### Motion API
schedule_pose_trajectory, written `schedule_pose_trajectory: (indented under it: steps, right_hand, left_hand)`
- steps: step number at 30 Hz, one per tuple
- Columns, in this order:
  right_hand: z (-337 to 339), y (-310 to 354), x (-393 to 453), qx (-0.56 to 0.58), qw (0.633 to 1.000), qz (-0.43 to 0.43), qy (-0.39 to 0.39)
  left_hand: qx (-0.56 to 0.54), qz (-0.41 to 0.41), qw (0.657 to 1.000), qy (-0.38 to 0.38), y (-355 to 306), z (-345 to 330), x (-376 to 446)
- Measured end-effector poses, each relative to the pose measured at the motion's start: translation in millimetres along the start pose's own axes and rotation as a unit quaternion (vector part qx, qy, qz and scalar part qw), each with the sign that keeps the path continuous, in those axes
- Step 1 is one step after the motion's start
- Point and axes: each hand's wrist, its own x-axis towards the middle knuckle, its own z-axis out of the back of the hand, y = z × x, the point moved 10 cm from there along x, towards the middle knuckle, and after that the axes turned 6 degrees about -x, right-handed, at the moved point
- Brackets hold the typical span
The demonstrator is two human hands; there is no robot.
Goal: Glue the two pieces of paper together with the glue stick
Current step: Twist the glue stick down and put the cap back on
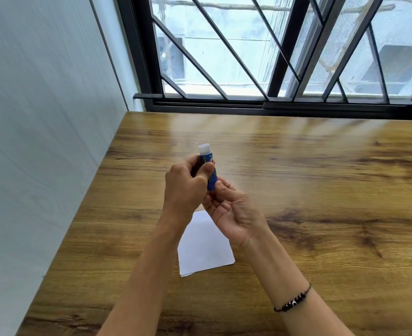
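Above the wooden tabletop [297, 166], both hands hold a blue glue stick [211, 174] upright, tilted slightly, its white end [204, 149] pointing up and away. Left hand [185, 187] wraps the middle of the tube, fingers curled round it, thumb [206, 169] pressed across the label. Right hand [234, 212] is palm-up just below, fingers [224, 184] bent and pinching the tube's lower end; exact contact partly hidden by the left hand. Cannot tell if the white end is a cap or the bare stick. White paper [203, 248] lies flat on the tabletop under the wrists, near the front edge; a second edge peeks out at its lower left corner, so it looks like two sheets stacked, nearly aligned. Glue stick is clear of the paper, held in the air beyond it. Right wrist wears a black beaded bracelet [293, 303]. Pale wall [42, 117] at left, barred window [260, 57] behind the tabletop.
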Motion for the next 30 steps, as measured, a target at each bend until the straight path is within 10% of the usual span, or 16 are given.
schedule_pose_trajectory:
  steps: [30]
  right_hand:
    - [1, -6, -5, 0.028, 0.999, -0.028, -0.035]
  left_hand:
    - [-0.011, 0.000, 1.000, -0.006, 3, -1, 0]
